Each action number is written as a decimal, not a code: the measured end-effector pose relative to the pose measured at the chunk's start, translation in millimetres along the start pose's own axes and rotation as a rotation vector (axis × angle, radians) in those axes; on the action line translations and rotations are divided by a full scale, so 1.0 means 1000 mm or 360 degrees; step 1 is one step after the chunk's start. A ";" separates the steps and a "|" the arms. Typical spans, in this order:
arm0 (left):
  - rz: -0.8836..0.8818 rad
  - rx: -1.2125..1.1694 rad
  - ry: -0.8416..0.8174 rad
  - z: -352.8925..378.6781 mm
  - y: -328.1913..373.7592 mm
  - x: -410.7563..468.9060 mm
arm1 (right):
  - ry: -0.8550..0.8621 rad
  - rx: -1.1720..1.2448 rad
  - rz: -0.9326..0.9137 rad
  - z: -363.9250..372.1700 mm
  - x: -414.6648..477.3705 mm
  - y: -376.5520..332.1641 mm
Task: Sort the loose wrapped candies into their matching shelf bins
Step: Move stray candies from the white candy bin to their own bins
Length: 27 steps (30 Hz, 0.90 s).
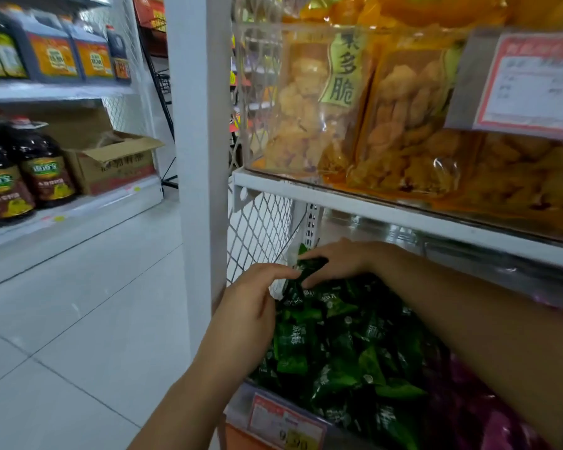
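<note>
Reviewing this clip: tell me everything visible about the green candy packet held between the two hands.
The green candy packet is a small sachet in glossy dark green film, its pale print too blurred to read. It is held above the heap of like candies in the lower shelf bin, beside the mesh side panel. The right hand grips it, fingers above, thumb below; the left hand's index fingertip touches its near end.
</note>
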State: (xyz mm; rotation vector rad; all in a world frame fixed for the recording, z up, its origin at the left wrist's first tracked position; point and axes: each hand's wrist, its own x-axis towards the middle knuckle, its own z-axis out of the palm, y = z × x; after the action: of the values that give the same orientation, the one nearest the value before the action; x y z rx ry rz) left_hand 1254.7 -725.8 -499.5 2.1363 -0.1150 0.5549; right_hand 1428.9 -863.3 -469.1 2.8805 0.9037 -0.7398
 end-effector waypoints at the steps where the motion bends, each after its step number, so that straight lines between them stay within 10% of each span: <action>1: -0.0003 0.0027 0.0002 0.000 -0.001 0.000 | -0.0040 -0.0018 -0.0025 -0.001 -0.004 -0.003; 11: 0.0008 0.0020 -0.0016 0.001 -0.003 -0.003 | 0.0027 -0.0030 -0.0303 0.013 -0.074 0.011; 27: -0.0012 -0.0002 -0.0031 -0.002 -0.004 -0.005 | 0.0348 -0.0216 0.0076 0.007 -0.087 0.031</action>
State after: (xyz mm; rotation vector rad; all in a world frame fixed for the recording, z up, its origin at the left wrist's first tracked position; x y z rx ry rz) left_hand 1251.0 -722.6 -503.5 2.1404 -0.1179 0.5291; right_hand 1380.3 -936.7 -439.5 2.8885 0.8630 -0.3490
